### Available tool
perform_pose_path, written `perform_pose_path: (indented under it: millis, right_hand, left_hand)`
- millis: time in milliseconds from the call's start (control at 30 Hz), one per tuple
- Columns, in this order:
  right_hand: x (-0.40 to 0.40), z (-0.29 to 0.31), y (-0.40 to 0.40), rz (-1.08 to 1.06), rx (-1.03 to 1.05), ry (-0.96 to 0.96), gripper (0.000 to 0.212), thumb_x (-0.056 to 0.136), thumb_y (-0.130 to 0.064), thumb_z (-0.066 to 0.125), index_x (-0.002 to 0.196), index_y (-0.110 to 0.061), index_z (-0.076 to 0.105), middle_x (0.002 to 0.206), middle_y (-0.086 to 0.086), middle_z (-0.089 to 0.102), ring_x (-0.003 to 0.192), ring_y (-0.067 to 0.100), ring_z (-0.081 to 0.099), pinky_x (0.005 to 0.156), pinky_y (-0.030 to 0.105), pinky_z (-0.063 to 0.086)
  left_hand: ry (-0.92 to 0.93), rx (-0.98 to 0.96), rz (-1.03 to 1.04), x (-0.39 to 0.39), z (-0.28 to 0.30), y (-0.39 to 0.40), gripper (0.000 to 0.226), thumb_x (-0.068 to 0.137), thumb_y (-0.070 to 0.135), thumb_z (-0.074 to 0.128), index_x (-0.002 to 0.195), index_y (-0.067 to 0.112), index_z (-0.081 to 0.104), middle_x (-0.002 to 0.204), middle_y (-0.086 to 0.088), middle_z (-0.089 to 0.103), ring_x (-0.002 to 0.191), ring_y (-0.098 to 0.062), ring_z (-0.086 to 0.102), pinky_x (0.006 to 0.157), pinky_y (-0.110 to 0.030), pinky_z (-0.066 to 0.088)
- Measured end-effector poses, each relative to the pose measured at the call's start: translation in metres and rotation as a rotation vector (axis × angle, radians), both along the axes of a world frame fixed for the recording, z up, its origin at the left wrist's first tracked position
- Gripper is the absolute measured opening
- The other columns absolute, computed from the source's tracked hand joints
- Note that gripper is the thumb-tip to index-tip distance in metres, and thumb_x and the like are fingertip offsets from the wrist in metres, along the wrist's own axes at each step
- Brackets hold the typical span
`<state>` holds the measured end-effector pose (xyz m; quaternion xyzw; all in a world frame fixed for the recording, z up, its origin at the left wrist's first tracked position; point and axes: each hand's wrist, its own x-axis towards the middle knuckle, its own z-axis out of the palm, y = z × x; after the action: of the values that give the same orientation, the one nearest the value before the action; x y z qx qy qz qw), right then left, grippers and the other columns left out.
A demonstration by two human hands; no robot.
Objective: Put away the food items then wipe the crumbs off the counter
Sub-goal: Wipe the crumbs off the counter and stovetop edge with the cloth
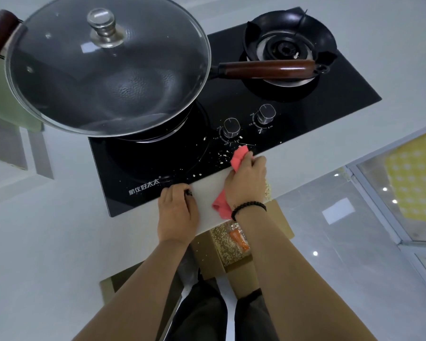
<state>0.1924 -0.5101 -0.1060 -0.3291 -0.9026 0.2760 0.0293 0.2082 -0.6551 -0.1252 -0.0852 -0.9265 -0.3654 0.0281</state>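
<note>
My right hand (246,180) grips a pink cloth (240,157) at the front edge of the black glass cooktop (330,94), just below the knobs. Pale crumbs (223,155) lie scattered on the glass to the left of the cloth. My left hand (176,212) rests palm down on the white counter (207,190) strip at the cooktop's front edge, fingers curled over something small and dark that I cannot make out. Below the counter edge an open cardboard box (278,217) holds bags of grain (223,244) with an orange label.
A large wok with a glass lid (103,67) fills the left burner, its wooden handle (268,68) reaching across the right burner (288,48). Two control knobs (230,126) stand behind the cloth. Tiled floor lies to the right, below the counter edge.
</note>
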Motion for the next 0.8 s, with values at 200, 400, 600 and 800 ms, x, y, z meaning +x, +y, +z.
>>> perform_pose_path:
  millis: [200, 400, 600, 800]
  right_hand:
    - [0.047, 0.001, 0.011, -0.083, -0.058, -0.019, 0.035, 0.087, -0.006, 0.049, 0.121, 0.002, 0.047, 0.115, 0.016, 0.039, 0.097, 0.029, 0.046, 0.089, 0.037, 0.046]
    - [0.042, 0.036, 0.054, -0.149, -0.148, 0.205, 0.051, 0.088, -0.008, 0.050, 0.137, -0.005, 0.037, 0.127, 0.014, 0.039, 0.104, 0.024, 0.048, 0.091, 0.030, 0.041]
    - [0.011, 0.019, 0.138, -0.029, 0.046, 0.053, 0.036, 0.086, -0.017, 0.045, 0.119, -0.004, 0.052, 0.121, 0.018, 0.050, 0.113, 0.037, 0.044, 0.093, 0.036, 0.036]
    - [0.052, -0.010, 0.104, 0.365, 0.195, -0.053, 0.049, 0.089, -0.018, 0.047, 0.137, -0.025, 0.043, 0.149, 0.001, 0.035, 0.135, 0.025, 0.032, 0.113, 0.040, 0.027]
  left_hand:
    - [-0.017, -0.005, 0.010, 0.000, -0.001, 0.000, 0.015, 0.087, -0.004, 0.052, 0.099, 0.004, 0.057, 0.088, 0.005, 0.041, 0.083, -0.019, 0.044, 0.073, -0.036, 0.043]
    - [-0.013, -0.021, -0.005, 0.000, 0.003, 0.001, 0.014, 0.089, -0.002, 0.052, 0.099, 0.004, 0.058, 0.089, 0.005, 0.042, 0.084, -0.021, 0.047, 0.076, -0.038, 0.045]
    - [-0.018, -0.034, 0.002, 0.000, 0.000, 0.002, 0.015, 0.089, -0.001, 0.051, 0.100, 0.005, 0.057, 0.091, 0.006, 0.042, 0.086, -0.019, 0.045, 0.077, -0.038, 0.045]
    - [-0.005, -0.058, -0.009, -0.001, -0.003, 0.002, 0.014, 0.088, -0.001, 0.051, 0.099, 0.005, 0.057, 0.089, 0.004, 0.045, 0.084, -0.019, 0.044, 0.075, -0.038, 0.044]
